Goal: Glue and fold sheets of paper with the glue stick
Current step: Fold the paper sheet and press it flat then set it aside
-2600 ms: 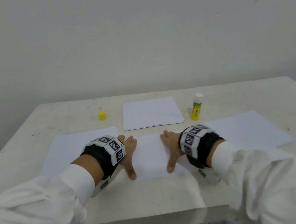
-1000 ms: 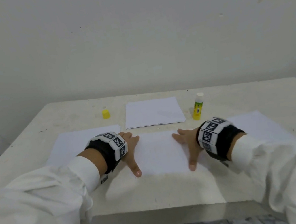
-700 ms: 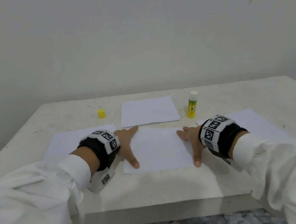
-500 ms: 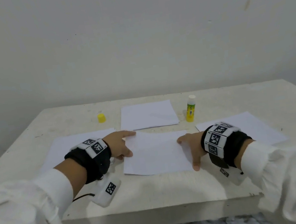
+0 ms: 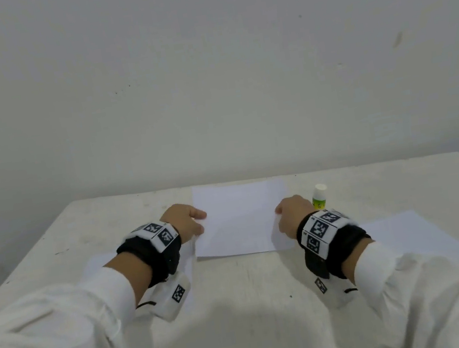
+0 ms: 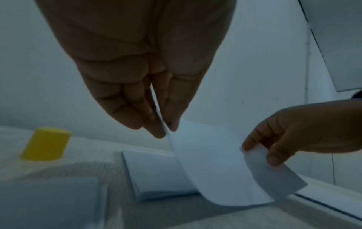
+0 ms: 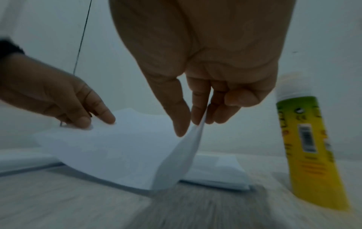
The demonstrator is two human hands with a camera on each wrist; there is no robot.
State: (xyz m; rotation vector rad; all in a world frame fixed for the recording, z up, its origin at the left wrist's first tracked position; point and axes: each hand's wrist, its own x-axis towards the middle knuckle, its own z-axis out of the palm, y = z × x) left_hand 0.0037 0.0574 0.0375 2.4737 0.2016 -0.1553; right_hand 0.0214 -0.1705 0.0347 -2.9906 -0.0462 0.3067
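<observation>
Left hand [image 5: 185,221]: we found it pinching the left edge of the sheet of paper [image 5: 238,223], thumb on one face, fingers [image 6: 137,111] curled against the other.
Right hand [image 5: 292,216]: we found it pinching the right edge of the same sheet, thumb [image 7: 172,111] in front, fingertips behind.
Sheet of paper: we recorded it lifted between the two hands, bowed downward from the fingertips, its lower part close to the table [image 5: 253,283].
Folded stack [image 6: 156,173]: we noted white paper lying flat just beyond the fingertips, partly hidden by the held sheet.
Glue stick [image 5: 319,196]: we logged it upright, uncapped, yellow-green body, just beside the right hand on its outer side; untouched.
Yellow cap [image 6: 46,143]: we logged it standing on the table, outward of the left fingers, apart from them.
Loose sheets [image 5: 410,233]: we counted one flat sheet on the outer side of each wrist.
Sleeves [image 5: 67,332]: we noted white cuffs behind black wrist bands.
</observation>
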